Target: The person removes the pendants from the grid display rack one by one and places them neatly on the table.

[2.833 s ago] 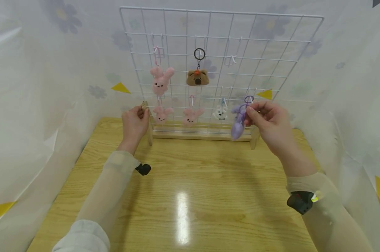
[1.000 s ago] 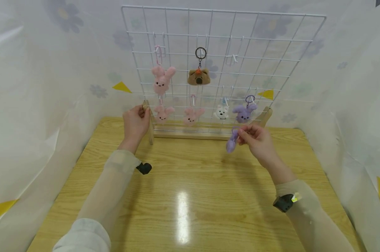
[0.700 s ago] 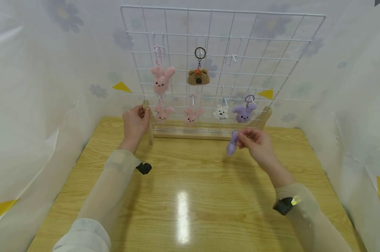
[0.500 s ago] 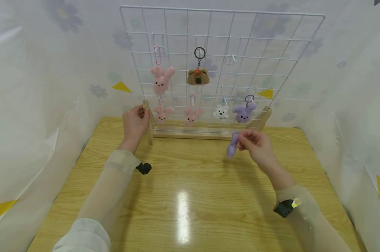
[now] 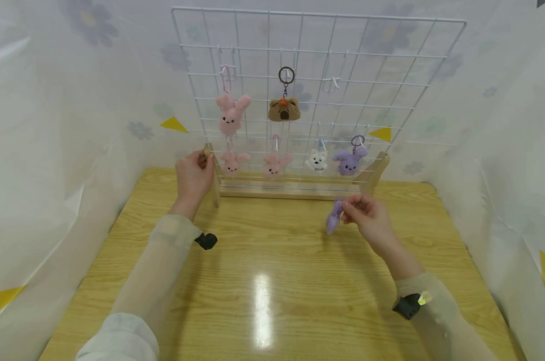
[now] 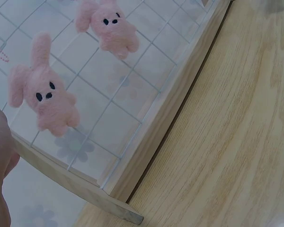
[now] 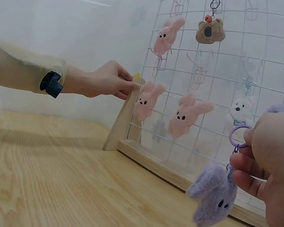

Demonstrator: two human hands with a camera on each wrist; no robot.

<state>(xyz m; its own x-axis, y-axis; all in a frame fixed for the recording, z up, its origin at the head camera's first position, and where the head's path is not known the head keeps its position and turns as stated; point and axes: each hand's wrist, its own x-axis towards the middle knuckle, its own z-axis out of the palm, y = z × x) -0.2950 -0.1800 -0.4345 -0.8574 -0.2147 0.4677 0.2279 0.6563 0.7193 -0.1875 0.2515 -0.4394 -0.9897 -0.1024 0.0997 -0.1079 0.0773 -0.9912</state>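
While the right hand [image 5: 367, 215] is pinching a purple plush keychain [image 7: 213, 196] by its purple ring [image 7: 232, 135], the left hand [image 5: 194, 173] is gripping the top of the left wooden leg [image 5: 216, 188] of a white wire rack [image 5: 317, 15]. The two hands are working well apart. The keychain is dangling above the table [image 5: 317, 301], on the near side of the rack's lower right part.

Just beyond it, a purple rabbit [image 5: 349, 164] is hanging at the right end of the lower row; in the right wrist view the right hand is hiding most of it. Leftward along that row, a white plush [image 5: 317, 162], a middle pink rabbit [image 5: 274, 169] and a left pink rabbit [image 5: 231, 164] are hanging, the last one near the left hand. Above them, an upper pink rabbit [image 5: 229, 119] is hanging on the left, with a brown bear head [image 5: 284, 111] to its right and a white hook [image 5: 333, 83] projecting farther right. Floral sheeting [image 5: 475, 113] is enclosing the far side.
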